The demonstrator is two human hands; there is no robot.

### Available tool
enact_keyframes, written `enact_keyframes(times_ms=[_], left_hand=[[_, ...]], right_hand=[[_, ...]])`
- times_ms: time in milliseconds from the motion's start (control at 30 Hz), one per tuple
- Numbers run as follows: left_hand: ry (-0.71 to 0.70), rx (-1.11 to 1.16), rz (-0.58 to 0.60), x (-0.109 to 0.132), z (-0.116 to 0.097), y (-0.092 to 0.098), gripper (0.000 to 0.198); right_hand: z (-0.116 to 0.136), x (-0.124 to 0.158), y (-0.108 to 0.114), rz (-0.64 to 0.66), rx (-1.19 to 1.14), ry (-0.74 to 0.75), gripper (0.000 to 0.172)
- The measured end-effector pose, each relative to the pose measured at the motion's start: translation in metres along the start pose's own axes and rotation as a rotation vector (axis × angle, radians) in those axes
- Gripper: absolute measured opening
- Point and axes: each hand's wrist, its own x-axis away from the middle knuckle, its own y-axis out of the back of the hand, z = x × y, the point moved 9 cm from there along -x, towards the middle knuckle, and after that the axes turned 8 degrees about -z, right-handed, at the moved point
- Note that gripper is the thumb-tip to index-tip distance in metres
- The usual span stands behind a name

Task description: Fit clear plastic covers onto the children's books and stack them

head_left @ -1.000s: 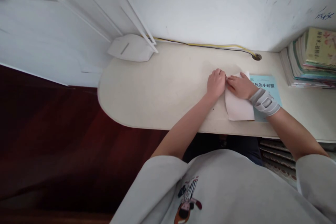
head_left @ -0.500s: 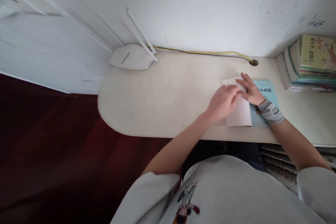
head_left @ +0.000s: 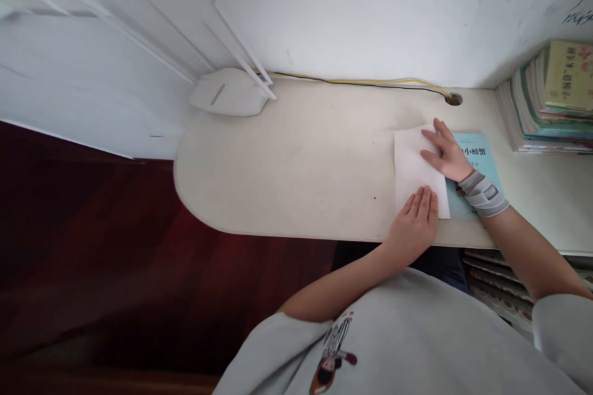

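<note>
A white sheet of paper [head_left: 414, 160] lies on the table, its right part over a light blue book [head_left: 479, 163] with dark printed characters. My left hand [head_left: 416, 222] rests on the paper's near edge, fingers stretched out flat and close together. Higher up, my right hand [head_left: 447, 151] presses on the paper's right side with fingers spread; a grey strap [head_left: 484, 193] wraps its wrist. Neither hand grips anything. The right hand and forearm hide part of the book cover, and the paper hides its left part.
A white router [head_left: 227, 95] with several antennas stands at the table's back left. A yellow and black cable [head_left: 352, 81] runs along the wall into a round hole [head_left: 454, 99]. Stacked books [head_left: 532, 105] stand at the back right. The white tabletop [head_left: 278, 173] has a rounded left end.
My left hand has come down toward the table's near edge, away from the right hand, and now lies flat on the paper. The right hand stays on the paper. The view has shifted slightly.
</note>
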Motion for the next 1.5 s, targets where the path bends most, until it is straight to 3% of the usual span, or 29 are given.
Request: enact_keyframes(times_ms=[200,600,967,1200,1500], left_hand=[[0.069,0.033,0.033,0.01,0.007,0.002,0.042],[0.038,-0.023,0.037,0.011,0.0,0.0,0.039],[0.093,-0.077,0.049,0.016,0.01,0.006,0.037],[-0.098,-0.047,0.019,-0.001,-0.017,0.005,0.038],[-0.095,-0.036,0.069,0.004,-0.016,-0.011,0.037]], right_hand=[[0.007,0.002,-0.01,0.12,0.112,0.096,0.068],[0.01,0.005,-0.017,0.187,0.179,0.092,0.067],[0.018,0.008,-0.019,0.205,0.151,0.11,0.071],[0.001,0.003,-0.005,0.03,-0.095,0.067,0.069],[0.012,0.01,-0.026,0.195,0.161,0.166,0.066]])
